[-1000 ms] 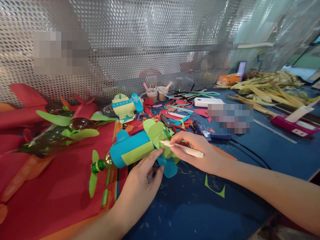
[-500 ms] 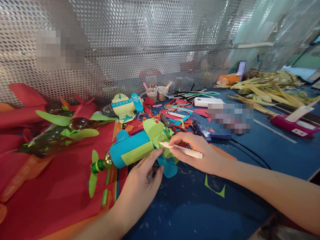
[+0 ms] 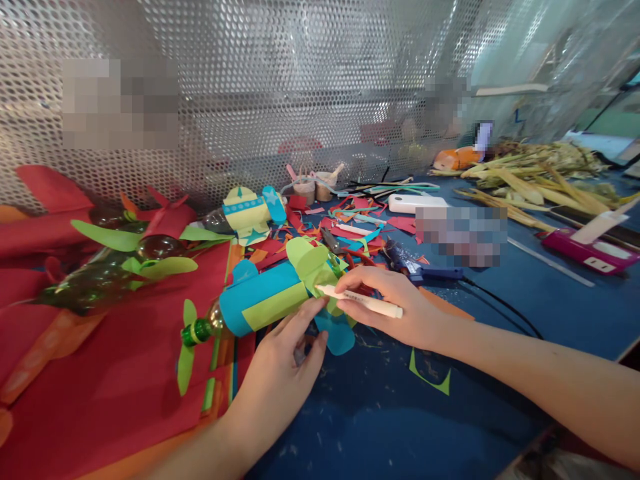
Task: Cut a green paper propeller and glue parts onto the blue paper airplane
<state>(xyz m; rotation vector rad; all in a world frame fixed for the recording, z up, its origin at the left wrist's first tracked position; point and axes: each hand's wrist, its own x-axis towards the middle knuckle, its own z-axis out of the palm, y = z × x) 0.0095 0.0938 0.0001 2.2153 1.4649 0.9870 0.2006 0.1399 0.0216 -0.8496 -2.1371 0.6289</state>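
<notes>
A toy airplane made from a plastic bottle wrapped in blue and green paper lies on its side, with a green propeller at its left end. My right hand is closed around a white marker pen. The pen's tip touches the green paper at the airplane's right end. Along the near side of the airplane rests my left hand, its index fingertip against the paper and its thumb apart, by the lower blue wing. Some of its fingers are hidden.
Behind lie colourful paper scraps and a blue glue gun with a cable. Other bottle airplanes stand on red paper at left. Dried stalks and a magenta device are at right. A perforated metal wall closes the back.
The pen and my right hand have shifted very slightly to the left along the green paper. My left hand and the airplane have stayed in place.
</notes>
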